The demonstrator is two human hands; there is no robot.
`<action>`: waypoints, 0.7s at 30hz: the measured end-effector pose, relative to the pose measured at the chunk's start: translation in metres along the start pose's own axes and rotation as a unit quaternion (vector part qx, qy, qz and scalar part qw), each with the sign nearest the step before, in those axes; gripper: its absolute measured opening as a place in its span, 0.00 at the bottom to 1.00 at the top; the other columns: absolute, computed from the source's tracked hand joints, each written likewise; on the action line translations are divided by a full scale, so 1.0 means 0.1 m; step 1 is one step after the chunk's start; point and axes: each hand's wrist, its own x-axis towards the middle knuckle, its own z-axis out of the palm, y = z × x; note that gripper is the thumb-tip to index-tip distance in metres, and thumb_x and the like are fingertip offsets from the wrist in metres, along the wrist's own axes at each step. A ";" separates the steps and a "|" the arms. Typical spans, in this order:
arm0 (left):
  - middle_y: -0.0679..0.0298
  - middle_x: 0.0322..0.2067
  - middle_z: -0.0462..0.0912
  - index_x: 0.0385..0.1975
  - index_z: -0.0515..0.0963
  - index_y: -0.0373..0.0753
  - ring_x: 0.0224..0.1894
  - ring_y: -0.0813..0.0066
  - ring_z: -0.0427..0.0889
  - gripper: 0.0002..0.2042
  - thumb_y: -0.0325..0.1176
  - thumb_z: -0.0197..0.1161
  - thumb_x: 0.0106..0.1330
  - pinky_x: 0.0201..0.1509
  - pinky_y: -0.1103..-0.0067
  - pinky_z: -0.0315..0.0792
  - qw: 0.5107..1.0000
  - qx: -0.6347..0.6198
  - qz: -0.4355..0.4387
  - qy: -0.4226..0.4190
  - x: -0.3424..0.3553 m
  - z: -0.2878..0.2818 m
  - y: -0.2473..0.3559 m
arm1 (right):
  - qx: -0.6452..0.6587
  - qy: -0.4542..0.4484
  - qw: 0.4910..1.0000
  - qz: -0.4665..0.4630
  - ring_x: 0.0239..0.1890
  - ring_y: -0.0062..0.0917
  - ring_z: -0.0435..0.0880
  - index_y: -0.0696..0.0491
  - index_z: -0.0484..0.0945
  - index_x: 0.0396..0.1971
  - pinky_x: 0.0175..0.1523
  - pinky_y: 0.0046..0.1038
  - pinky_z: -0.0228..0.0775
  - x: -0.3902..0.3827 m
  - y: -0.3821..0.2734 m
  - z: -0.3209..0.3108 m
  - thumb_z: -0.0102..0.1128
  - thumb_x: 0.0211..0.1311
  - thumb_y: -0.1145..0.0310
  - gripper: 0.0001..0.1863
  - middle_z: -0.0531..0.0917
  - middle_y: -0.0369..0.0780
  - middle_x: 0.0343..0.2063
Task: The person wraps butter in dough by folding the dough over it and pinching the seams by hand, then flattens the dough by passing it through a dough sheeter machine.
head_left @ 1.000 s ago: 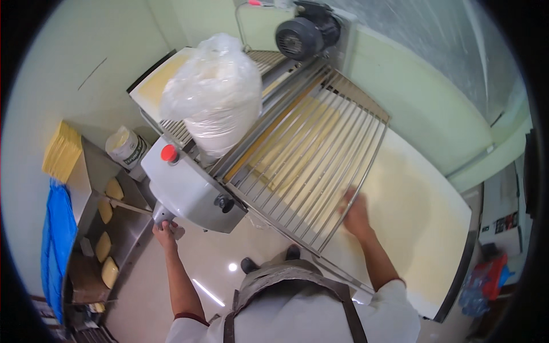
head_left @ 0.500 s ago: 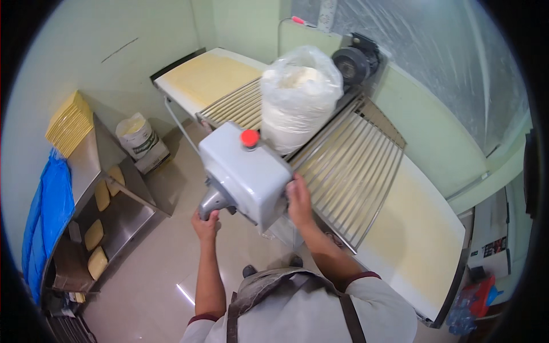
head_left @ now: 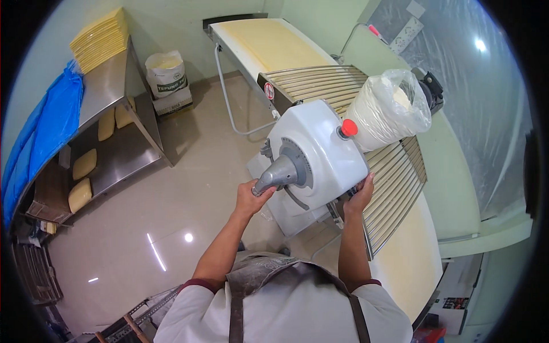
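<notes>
Before me stands a dough sheeter with a white rounded housing point(head_left: 326, 151) and a red push button point(head_left: 347, 128). My left hand point(head_left: 250, 200) is wrapped round the end of its grey crank lever point(head_left: 280, 172), beside a curved scale. At the housing's right lower edge, my right hand point(head_left: 358, 199) has its fingers curled round a dark part that is mostly hidden. Behind the housing, a clear plastic bag of white powder point(head_left: 374, 108) leans on the machine. Metal bar guards point(head_left: 397, 186) lie over the pale belt point(head_left: 403, 274) on both sides.
To the left, a steel table point(head_left: 106, 86) carries stacked yellow sheets point(head_left: 102, 40) and a blue plastic cover point(head_left: 43, 140). Dough pieces point(head_left: 84, 164) sit on its lower shelf. An open sack point(head_left: 166, 74) rests on a box by the wall. Plastic sheeting point(head_left: 457, 114) hangs at right.
My view has turned, so the machine now appears farther right. The left hand keeps hold of the lever; the right hand stays at the housing's edge, its fingers now curled beneath it.
</notes>
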 end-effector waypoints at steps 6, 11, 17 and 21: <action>0.59 0.15 0.76 0.20 0.76 0.35 0.17 0.72 0.73 0.15 0.38 0.74 0.49 0.26 0.74 0.69 0.993 0.045 0.100 -0.042 0.20 -0.16 -0.04 | -0.008 -0.010 1.000 -0.005 0.39 0.22 0.79 0.57 0.76 0.40 0.50 0.26 0.69 0.00 0.00 -0.10 0.40 0.73 0.53 0.22 0.81 0.38 0.38; 0.56 0.20 0.80 0.22 0.78 0.35 0.22 0.63 0.81 0.14 0.39 0.75 0.48 0.29 0.74 0.73 0.990 0.069 0.110 -0.060 0.23 -0.18 0.01 | -0.241 -0.009 0.913 -0.328 0.43 0.27 0.80 0.61 0.75 0.45 0.54 0.26 0.67 0.23 -0.69 0.15 0.44 0.71 0.63 0.17 0.82 0.41 0.39; 0.56 0.19 0.81 0.23 0.78 0.36 0.22 0.64 0.81 0.15 0.39 0.76 0.46 0.30 0.75 0.73 0.991 0.070 0.106 -0.045 0.22 -0.14 -0.15 | -0.531 -0.284 0.697 -0.389 0.38 0.31 0.82 0.59 0.79 0.38 0.46 0.30 0.71 1.63 -2.16 0.95 0.50 0.62 0.72 0.11 0.83 0.46 0.34; 0.57 0.19 0.81 0.23 0.78 0.36 0.22 0.65 0.82 0.16 0.39 0.76 0.46 0.30 0.75 0.74 0.994 0.058 0.089 -0.024 0.18 -0.11 -0.20 | -0.699 -0.448 0.542 -0.130 0.28 0.28 0.77 0.61 0.80 0.32 0.38 0.31 0.69 2.23 -2.12 1.15 0.53 0.55 0.71 0.10 0.82 0.44 0.24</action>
